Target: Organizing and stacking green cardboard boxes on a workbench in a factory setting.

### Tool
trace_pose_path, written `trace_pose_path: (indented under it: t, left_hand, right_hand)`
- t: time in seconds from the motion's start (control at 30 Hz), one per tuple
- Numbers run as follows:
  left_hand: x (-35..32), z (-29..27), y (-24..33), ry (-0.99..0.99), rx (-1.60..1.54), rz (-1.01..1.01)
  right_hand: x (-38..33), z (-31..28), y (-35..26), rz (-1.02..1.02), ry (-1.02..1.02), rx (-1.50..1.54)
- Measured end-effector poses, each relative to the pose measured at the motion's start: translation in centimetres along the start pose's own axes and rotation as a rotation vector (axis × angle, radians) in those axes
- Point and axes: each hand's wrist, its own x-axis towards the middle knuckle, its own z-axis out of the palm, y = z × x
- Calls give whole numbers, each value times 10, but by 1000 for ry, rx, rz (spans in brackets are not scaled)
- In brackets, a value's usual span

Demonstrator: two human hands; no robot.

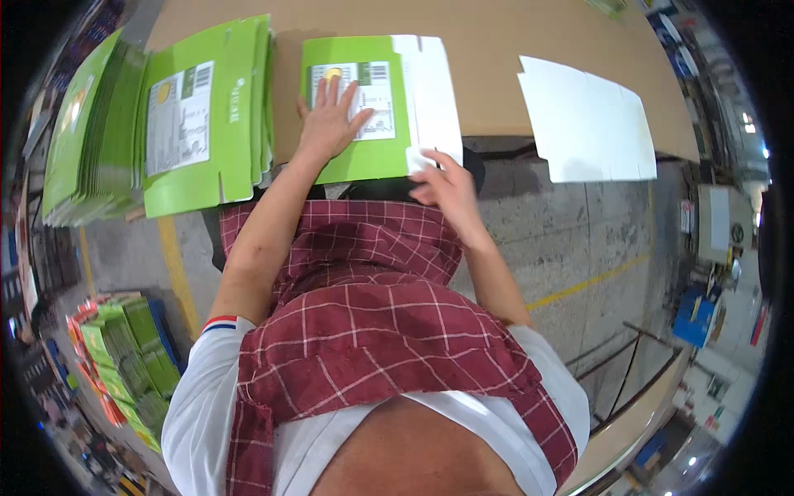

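In front of me a flat green cardboard piece with a printed white label lies at the table's near edge. A white cardboard flap runs along its right side. My left hand rests flat on the label, fingers spread, holding nothing. My right hand is at the flap's near corner, its fingers partly bent and smeared by motion; whether they grip the corner cannot be made out. Left of the piece stand green cardboard pieces in a leaning stack, with a thicker green stack beside it.
A white cardboard sheet lies at the right, overhanging the brown table's near edge. More green pieces form a pile at the lower left. A blue bin stands far right on the grey floor. A metal frame is behind my right.
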Motion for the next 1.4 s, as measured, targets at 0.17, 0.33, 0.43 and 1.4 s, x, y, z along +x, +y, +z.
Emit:
trace_pose_path:
  t: [0.17,0.33,0.43,1.4]
  left_hand:
    - [14,0,-9,9,-227,-63]
    - [24,9,-7,111,-182,-66]
    - [24,16,-12,150,-238,-46]
    - [14,-14,2,-119,-150,-143]
  right_hand:
    - [-60,-91,113,-95,548,1]
    - [-123,-111,272,672,116,-800]
    - [-150,-98,313,715,55,-798]
    - [18,-252,245,850,-154,-723]
